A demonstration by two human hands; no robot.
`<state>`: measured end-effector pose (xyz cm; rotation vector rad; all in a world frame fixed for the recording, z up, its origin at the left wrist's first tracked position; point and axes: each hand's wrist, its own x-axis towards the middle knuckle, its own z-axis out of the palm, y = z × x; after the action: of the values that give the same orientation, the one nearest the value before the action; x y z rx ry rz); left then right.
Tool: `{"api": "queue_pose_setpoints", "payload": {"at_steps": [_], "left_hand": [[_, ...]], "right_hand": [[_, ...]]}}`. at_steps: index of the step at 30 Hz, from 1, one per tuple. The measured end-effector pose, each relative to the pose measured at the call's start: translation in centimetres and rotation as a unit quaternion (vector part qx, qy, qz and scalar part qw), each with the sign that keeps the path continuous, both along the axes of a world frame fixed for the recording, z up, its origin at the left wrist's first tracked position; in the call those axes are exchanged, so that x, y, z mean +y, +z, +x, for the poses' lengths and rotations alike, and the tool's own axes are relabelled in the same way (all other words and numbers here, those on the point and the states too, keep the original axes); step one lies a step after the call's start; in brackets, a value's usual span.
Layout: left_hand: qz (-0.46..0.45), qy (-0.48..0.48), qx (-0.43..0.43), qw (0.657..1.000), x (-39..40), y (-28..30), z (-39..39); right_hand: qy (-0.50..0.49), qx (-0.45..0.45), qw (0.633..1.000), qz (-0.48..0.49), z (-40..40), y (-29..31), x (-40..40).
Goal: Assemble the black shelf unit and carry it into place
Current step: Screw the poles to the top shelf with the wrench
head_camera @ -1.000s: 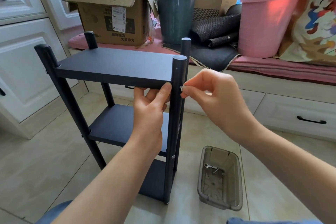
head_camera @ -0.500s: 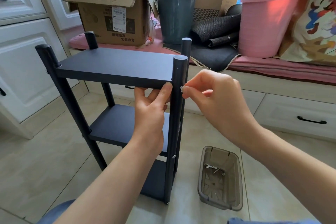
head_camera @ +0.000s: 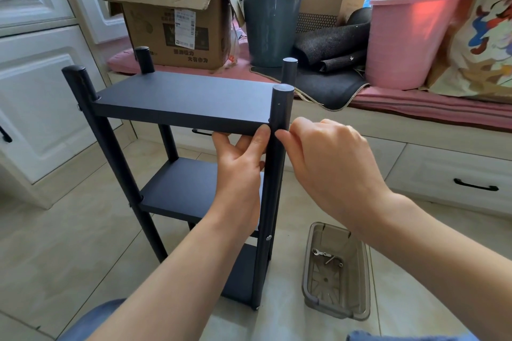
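Note:
The black shelf unit stands upright on the tiled floor, with three boards between four round posts. My left hand grips the top board's front right corner, with the thumb on its front edge and the fingers beneath. My right hand pinches with thumb and forefinger against the front right post, level with the top board. The small screw it holds is hidden by the fingertips. A silver screw head shows lower on the same post.
A grey plastic tray on the floor at the right holds a small wrench and loose hardware. Behind the shelf, a cushioned bench carries a cardboard box, a grey bin and a pink bucket. White cabinets stand on the left.
My right hand's fingertips have closed in against the post, and the silver screw seen between them earlier is now covered. My left hand and the shelf have stayed put.

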<state>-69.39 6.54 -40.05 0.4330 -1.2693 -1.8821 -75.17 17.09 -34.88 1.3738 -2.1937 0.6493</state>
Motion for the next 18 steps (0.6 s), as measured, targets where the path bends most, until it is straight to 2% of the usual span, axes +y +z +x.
{"api": "queue_pose_setpoints", "payload": {"at_steps": [14, 18], "left_hand": [[0.03, -0.013, 0.022, 0.999, 0.15, 0.06, 0.01], [0.02, 0.001, 0.025, 0.999, 0.27, 0.19, -0.07]], "right_hand": [[-0.009, -0.003, 0.998, 0.056, -0.13, 0.37, -0.14], [-0.006, -0.005, 0.999, 0.043, -0.3, 0.64, 0.2]]}}
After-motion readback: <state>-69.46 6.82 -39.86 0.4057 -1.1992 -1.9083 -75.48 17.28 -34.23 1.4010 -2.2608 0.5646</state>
